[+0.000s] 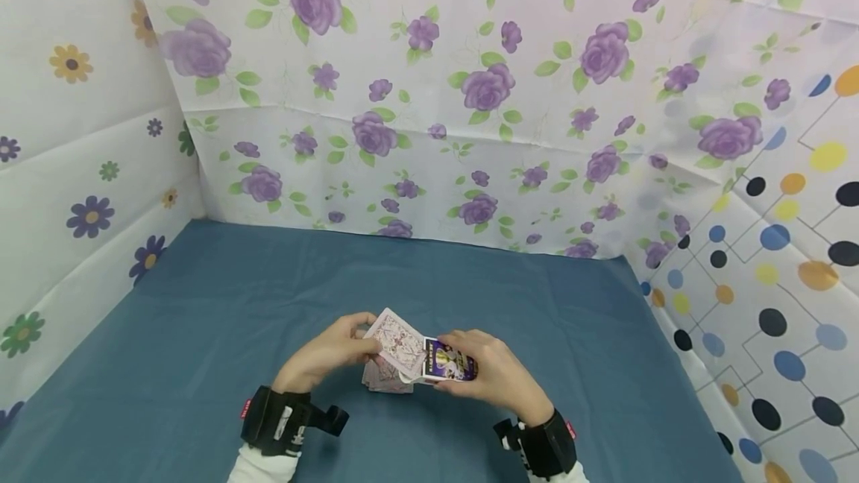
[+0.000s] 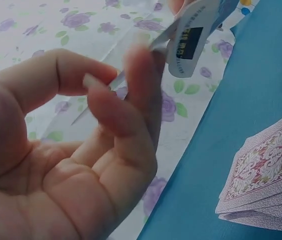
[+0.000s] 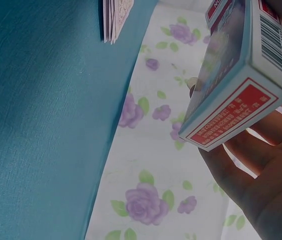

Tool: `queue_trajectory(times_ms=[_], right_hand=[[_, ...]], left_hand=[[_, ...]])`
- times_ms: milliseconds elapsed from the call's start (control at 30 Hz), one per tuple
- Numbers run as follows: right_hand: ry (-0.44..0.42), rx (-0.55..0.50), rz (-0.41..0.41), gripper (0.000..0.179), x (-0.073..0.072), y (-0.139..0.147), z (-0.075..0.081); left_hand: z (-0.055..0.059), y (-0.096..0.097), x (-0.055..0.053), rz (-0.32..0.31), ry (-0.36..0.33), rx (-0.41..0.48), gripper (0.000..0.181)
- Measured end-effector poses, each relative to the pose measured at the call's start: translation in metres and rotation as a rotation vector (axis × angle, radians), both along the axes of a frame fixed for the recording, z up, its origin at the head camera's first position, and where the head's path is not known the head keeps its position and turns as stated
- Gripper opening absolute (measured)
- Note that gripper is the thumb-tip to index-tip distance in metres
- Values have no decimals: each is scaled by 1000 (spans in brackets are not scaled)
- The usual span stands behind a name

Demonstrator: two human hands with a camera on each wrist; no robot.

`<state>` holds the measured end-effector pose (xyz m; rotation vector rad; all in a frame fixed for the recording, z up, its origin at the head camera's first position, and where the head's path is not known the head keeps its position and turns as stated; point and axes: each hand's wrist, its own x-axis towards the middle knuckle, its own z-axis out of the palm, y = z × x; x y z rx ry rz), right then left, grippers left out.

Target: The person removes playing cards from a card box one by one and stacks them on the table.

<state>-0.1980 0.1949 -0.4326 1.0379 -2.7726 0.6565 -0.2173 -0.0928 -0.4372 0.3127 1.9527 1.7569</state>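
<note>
My left hand (image 1: pixel 335 352) pinches a playing card (image 1: pixel 400 341) with a red-patterned back between thumb and fingers. The card's right end meets the near end of a card box (image 1: pixel 448 361), a small carton with a dark purple printed face. My right hand (image 1: pixel 499 370) grips that box from its right side. In the right wrist view the carton (image 3: pixel 231 112) shows a red label and a barcode. Its pale end flap (image 2: pixel 186 45) stands out in the left wrist view, where the card appears edge-on. Beneath the hands, an uneven stack of playing cards (image 1: pixel 389 382) lies on the cloth.
A blue cloth (image 1: pixel 470 282) covers the table. Behind it hangs a white sheet (image 1: pixel 429 80) with purple flowers; a daisy-patterned sheet (image 1: pixel 60 125) stands at the left and a dotted one (image 1: pixel 798 304) at the right. Each wrist wears a black strap (image 1: pixel 278 423).
</note>
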Motion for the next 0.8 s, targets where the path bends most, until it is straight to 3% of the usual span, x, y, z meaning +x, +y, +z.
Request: queue_trajectory(times_ms=[267,500,800], right_hand=[[-3,-9,3,60,0,0,-2],[-8,-14,0,60,0,0,-1],[-18,-5,-10,61,0,1,-1]], left_hand=[[-2,-1,-3,94,38,25,43],[-6,3,-3,204,75,1,19],[-15,4,-7,404,60,-43,23]])
